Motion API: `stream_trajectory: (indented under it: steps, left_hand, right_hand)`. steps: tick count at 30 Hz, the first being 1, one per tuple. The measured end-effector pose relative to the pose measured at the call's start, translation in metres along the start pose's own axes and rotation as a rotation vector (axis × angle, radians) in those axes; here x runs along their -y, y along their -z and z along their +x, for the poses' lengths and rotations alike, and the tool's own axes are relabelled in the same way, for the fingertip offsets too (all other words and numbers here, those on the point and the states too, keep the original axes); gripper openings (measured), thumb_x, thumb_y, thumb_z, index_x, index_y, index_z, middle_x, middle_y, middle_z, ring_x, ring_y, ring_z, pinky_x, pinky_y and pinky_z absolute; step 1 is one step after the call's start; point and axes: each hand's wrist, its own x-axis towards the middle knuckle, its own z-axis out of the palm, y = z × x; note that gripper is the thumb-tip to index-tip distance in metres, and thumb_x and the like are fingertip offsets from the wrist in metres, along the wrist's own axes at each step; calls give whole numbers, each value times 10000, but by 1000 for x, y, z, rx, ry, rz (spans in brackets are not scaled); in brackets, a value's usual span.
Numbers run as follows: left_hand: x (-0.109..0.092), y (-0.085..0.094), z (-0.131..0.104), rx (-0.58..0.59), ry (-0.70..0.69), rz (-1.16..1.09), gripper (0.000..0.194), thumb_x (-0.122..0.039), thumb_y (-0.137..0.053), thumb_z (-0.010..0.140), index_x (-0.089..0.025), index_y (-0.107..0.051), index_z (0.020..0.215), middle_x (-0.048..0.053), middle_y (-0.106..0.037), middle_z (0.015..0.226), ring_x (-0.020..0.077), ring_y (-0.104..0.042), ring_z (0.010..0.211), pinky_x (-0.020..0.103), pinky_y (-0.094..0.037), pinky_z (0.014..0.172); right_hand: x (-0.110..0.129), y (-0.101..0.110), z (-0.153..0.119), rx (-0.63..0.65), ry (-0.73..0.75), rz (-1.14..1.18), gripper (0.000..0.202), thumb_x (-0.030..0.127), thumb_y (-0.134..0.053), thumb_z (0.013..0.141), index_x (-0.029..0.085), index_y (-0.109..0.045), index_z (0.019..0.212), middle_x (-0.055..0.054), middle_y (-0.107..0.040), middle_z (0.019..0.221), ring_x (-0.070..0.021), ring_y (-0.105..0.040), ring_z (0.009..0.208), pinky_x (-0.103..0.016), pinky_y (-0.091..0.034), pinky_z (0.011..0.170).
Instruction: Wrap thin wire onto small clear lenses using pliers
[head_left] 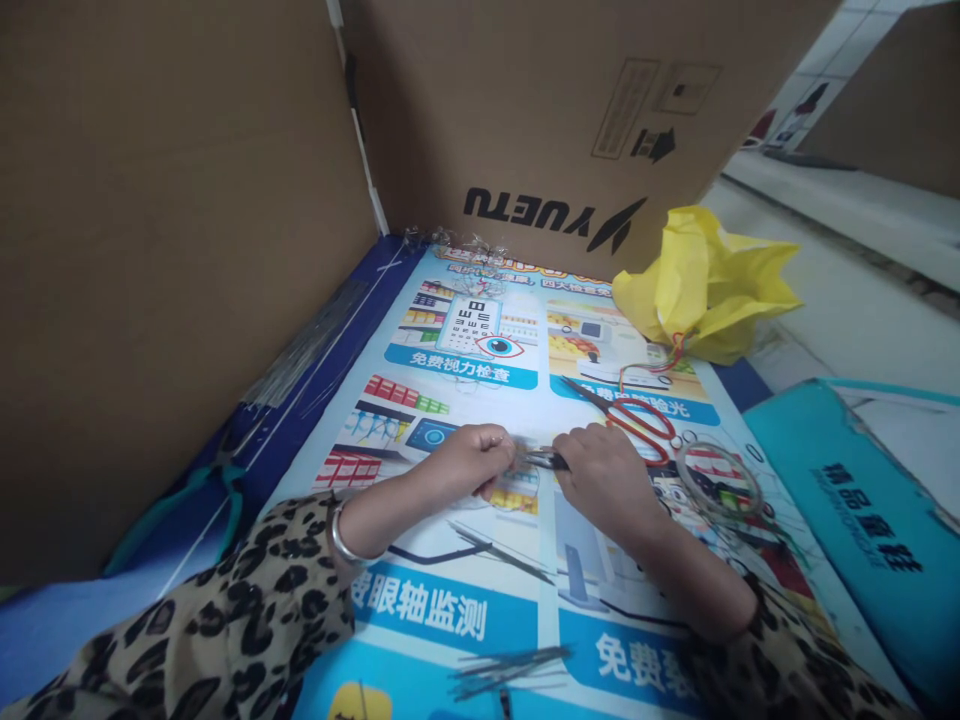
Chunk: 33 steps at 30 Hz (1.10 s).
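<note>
My left hand (480, 461) is closed in a pinch on a small wire piece (523, 456), which is blurred. From the right, my right hand (606, 472) grips small pliers (553, 459), their narrow metal jaws pointing at the wire piece and meeting it or nearly so. Most of the pliers' handle is hidden inside my fist. Just beyond the right hand lie scissors (643, 425) with red-orange handles, blades pointing up and left. A ring-shaped coil of wire (718, 480) is to the right. Below the hands, thin cut wires (501, 552) rest on the printed poster sheet (525, 520).
Another wire bundle (510, 672) lies near the front edge. Teal-handled pliers (187, 510) and long straight wires (307, 345) are at the left, beside a cardboard wall (172, 250). Crumpled yellow paper (697, 290) stands back right, above a teal box (847, 520). Wire pieces (480, 250) gather at the back.
</note>
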Motion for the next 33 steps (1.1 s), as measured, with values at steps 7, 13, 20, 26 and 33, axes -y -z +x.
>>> stream_trajectory:
  steps: [7, 13, 20, 26, 33]
  left_hand:
    - [5, -1, 0, -47, -45, 158, 150, -292, -472, 756, -177, -484, 661, -72, -454, 420, 66, -419, 376, 167, -319, 420]
    - [5, -2, 0, -36, -47, 194, 150, -283, -446, 758, -180, -495, 662, -66, -462, 427, 76, -446, 390, 170, -308, 415]
    - [5, -3, -1, 14, -37, 107, 178, -298, -436, 769, -175, -487, 652, -64, -448, 389, 71, -401, 354, 174, -295, 404]
    - [3, -4, -2, 28, -14, 27, 171, -283, -450, 764, -164, -506, 655, -63, -453, 375, 63, -386, 341, 175, -303, 420]
    - [3, -2, -3, 75, -37, -23, 154, -244, -437, 759, -162, -513, 654, -65, -430, 346, 63, -339, 313, 185, -248, 381]
  right_hand:
    - [0, 2, 1, -77, 24, -24, 169, 208, -497, 802, 167, -592, 668, -50, -556, 634, -175, -417, 686, -314, -225, 661]
    - [0, 1, 1, -130, 38, -64, 261, 262, -456, 864, 181, -586, 652, -45, -547, 620, -176, -399, 681, -325, -220, 669]
    - [-1, 2, 0, -146, 52, -99, 286, 293, -446, 876, 187, -578, 646, -36, -530, 604, -172, -383, 672, -324, -212, 663]
    - [0, 2, 1, -139, 59, -87, 282, 284, -449, 873, 182, -585, 648, -39, -530, 606, -170, -383, 673, -320, -214, 665]
    - [-1, -1, 0, -146, 77, -102, 272, 282, -454, 869, 186, -566, 640, -35, -525, 592, -175, -384, 659, -320, -210, 661]
